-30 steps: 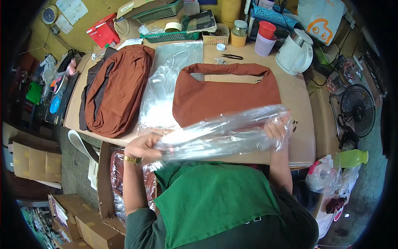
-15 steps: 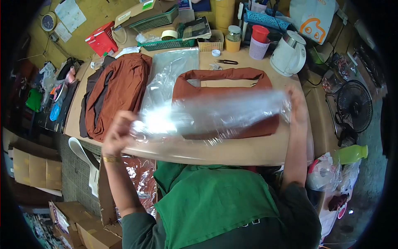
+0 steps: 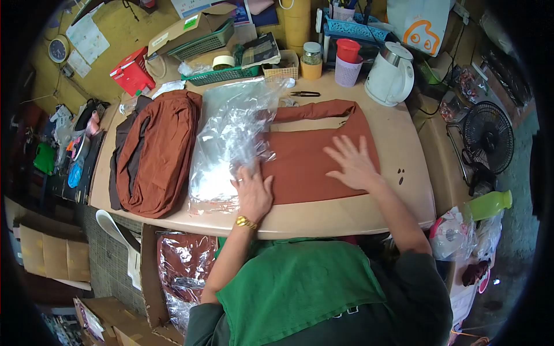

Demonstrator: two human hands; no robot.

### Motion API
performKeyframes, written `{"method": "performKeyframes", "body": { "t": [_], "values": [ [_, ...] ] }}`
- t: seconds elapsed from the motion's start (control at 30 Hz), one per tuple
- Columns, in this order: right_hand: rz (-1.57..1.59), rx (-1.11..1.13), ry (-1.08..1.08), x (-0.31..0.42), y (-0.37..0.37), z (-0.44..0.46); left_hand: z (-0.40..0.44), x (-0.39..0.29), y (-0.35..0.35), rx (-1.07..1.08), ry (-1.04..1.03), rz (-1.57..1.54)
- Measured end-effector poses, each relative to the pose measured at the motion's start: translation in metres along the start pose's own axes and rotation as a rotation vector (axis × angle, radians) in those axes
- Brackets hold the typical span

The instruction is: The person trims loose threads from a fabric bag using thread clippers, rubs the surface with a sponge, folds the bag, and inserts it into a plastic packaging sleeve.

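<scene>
A rust-brown fabric bag [image 3: 323, 181] with a wide strap lies flat on the table. My right hand [image 3: 355, 164] rests on its right part, open with fingers spread. My left hand [image 3: 254, 193] lies open over the left edge of the bag and the near right edge of the clear plastic bags [image 3: 222, 144]. These crinkled, shiny plastic bags lie left of the fabric bag and overlap its left side. Farther left is a pile of rust-brown fabric bags [image 3: 158, 153] with a dark piece under it.
Small black thread snips [image 3: 306, 93] lie behind the bag. A white kettle [image 3: 390, 75], a lilac cup [image 3: 348, 72], a jar [image 3: 311, 60] and a green basket [image 3: 222, 75] line the back. An open carton [image 3: 151, 277] with plastic-wrapped rust-brown items stands below the table's front edge.
The clear plastic bag held stretched between both hands now lies with the other plastic on the left. Both hands have come down onto the table, the left moving right, the right moving left.
</scene>
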State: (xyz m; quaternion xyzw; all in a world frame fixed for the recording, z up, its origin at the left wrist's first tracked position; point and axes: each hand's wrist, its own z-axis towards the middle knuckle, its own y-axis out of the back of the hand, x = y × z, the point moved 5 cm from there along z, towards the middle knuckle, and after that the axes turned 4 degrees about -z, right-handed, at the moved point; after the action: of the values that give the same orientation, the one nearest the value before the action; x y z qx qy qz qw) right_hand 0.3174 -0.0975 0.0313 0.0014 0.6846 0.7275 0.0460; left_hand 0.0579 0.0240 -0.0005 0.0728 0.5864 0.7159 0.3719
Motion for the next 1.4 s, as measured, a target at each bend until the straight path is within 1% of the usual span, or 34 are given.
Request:
{"method": "performKeyframes", "body": {
  "t": [0.03,0.1,0.13,0.2,0.23,0.3,0.33,0.37,0.43,0.47,0.53,0.67,0.77,0.8,0.83,0.87,0.9,0.93,0.97,1.0,1.03,1.1,1.13,1.17,1.2,1.23,1.27,1.3,1.33,1.37,1.4],
  "values": [
    [-0.001,-0.001,-0.004,-0.009,-0.002,-0.01,0.003,0.007,0.008,0.017,0.018,-0.007],
    [0.051,0.007,-0.248,-0.023,-0.007,-0.038,0.014,0.017,0.021,0.136,0.171,0.016],
    [0.054,0.014,-0.25,-0.013,-0.009,-0.041,0.018,0.014,0.021,0.143,0.172,0.017],
    [0.048,-0.012,-0.383,0.007,-0.008,-0.043,0.027,-0.007,0.023,0.01,0.071,0.127],
    [0.045,-0.013,-0.386,0.011,-0.009,-0.044,0.03,-0.034,0.028,0.031,0.04,0.154],
    [0.286,-0.088,-0.311,0.021,-0.013,-0.047,0.023,-0.058,0.008,0.016,-0.078,0.044],
    [0.425,-0.187,-0.292,0.016,-0.004,-0.055,0.021,-0.058,-0.005,0.085,-0.084,0.03],
    [0.423,-0.19,-0.295,0.007,0.004,-0.068,0.02,-0.053,-0.011,0.084,-0.088,0.028],
    [0.257,-0.282,-0.169,-0.007,0.02,-0.099,0.018,-0.043,-0.017,0.113,-0.112,0.053],
    [0.257,-0.28,-0.174,-0.015,0.014,-0.114,0.018,-0.04,-0.018,0.105,-0.098,0.04],
    [0.194,-0.207,-0.129,-0.019,0.005,-0.13,0.017,-0.038,-0.02,0.108,-0.093,0.042],
    [0.206,-0.265,-0.115,-0.006,0.015,-0.11,0.019,-0.041,-0.018,0.098,-0.078,0.057],
    [0.164,-0.327,-0.056,0.002,0.015,-0.081,0.02,-0.042,-0.015,0.082,-0.084,0.036],
    [0.184,-0.452,0.045,0.007,0.021,-0.075,0.021,-0.044,-0.008,0.079,-0.079,0.04],
    [0.202,-0.577,0.144,0.011,0.029,-0.07,0.021,-0.047,-0.003,0.134,-0.049,-0.014],
    [0.202,-0.581,0.15,0.011,0.033,-0.059,0.021,-0.049,-0.002,0.188,-0.019,-0.071],
    [0.291,-0.651,0.211,0.013,0.048,-0.047,0.018,-0.052,-0.003,0.181,-0.014,-0.07],
    [0.381,-0.72,0.274,0.016,0.066,-0.034,0.012,-0.06,-0.004,0.159,-0.113,-0.137],
    [0.356,-0.688,0.313,0.034,0.102,-0.018,0.003,-0.068,-0.007,0.139,-0.212,-0.204],
    [0.331,-0.654,0.347,0.055,0.142,-0.004,-0.008,-0.073,-0.016,0.22,-0.278,-0.533],
    [0.332,-0.651,0.347,0.068,0.166,0.006,-0.018,-0.088,-0.009,0.21,-0.369,-0.844],
    [0.256,-0.146,0.365,0.091,0.173,0.035,-0.041,-0.09,-0.002,0.367,-0.395,-0.921],
    [0.252,-0.146,0.37,0.094,0.171,0.05,-0.046,-0.075,0.002,0.356,-0.337,-0.963],
    [0.236,0.061,0.405,0.098,0.152,0.067,-0.05,-0.054,0.007,0.343,-0.279,-1.003],
    [0.219,0.268,0.437,0.103,0.131,0.079,-0.055,-0.03,0.016,0.282,-0.214,-0.923],
    [0.217,0.268,0.445,0.107,0.118,0.092,-0.056,-0.012,0.048,0.109,-0.029,-0.822],
    [0.274,0.454,0.493,0.114,0.097,0.101,-0.063,0.009,0.061,0.066,0.145,-1.075],
    [0.329,0.642,0.54,0.122,0.074,0.107,-0.072,0.048,0.061,-0.102,0.063,-0.843],
    [0.325,0.643,0.555,0.126,0.049,0.113,-0.076,0.065,0.079,-0.212,0.076,-0.872],
    [0.332,0.454,0.615,0.13,0.03,0.119,-0.081,0.079,0.097,-0.251,0.185,-0.937],
    [0.343,0.265,0.67,0.136,0.024,0.121,-0.079,0.077,0.129,-0.346,0.125,-0.85]
  ]
}}
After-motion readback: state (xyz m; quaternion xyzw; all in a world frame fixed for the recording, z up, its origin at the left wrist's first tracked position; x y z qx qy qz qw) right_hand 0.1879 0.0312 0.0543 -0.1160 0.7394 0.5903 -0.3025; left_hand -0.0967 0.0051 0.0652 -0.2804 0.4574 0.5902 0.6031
